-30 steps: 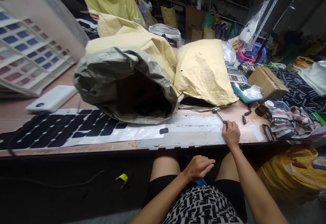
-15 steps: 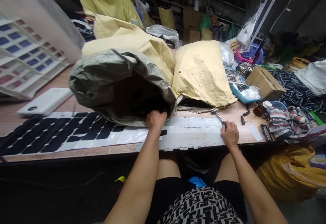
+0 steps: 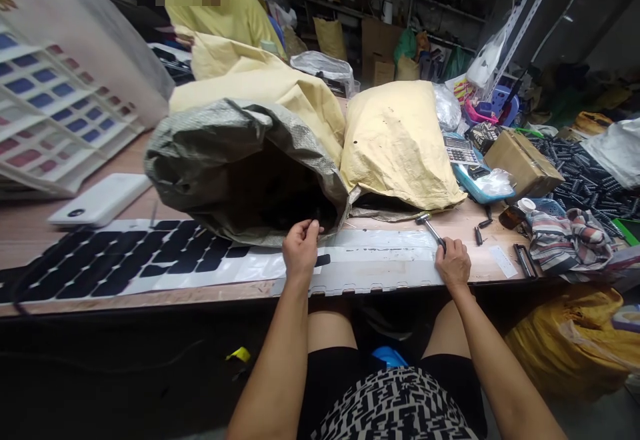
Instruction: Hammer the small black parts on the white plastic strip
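Observation:
My right hand (image 3: 453,263) is closed around the handle of a small metal hammer (image 3: 434,232), whose head rests over the white sheet (image 3: 380,253) on the table. My left hand (image 3: 300,247) is at the mouth of a large open woven sack (image 3: 200,167), thumb and fingers pinched together. Whatever they hold, if anything, is too dark and small to make out. Dark contents in the sack are mostly hidden in shadow. A short black strip (image 3: 323,261) lies on the sheet just right of my left wrist.
A second yellow sack (image 3: 400,140) stands right of the open one. To the left are a white power bank (image 3: 100,200), a white crate (image 3: 65,107) and a sheet of black pieces (image 3: 100,263). On the right are a striped cloth (image 3: 570,243) and a cardboard box (image 3: 523,163). A person sits across.
My left hand has drawn back a little from inside the sack's mouth, and its fingers now show pinched. The right hand and hammer have stayed in place. The view has shifted slightly.

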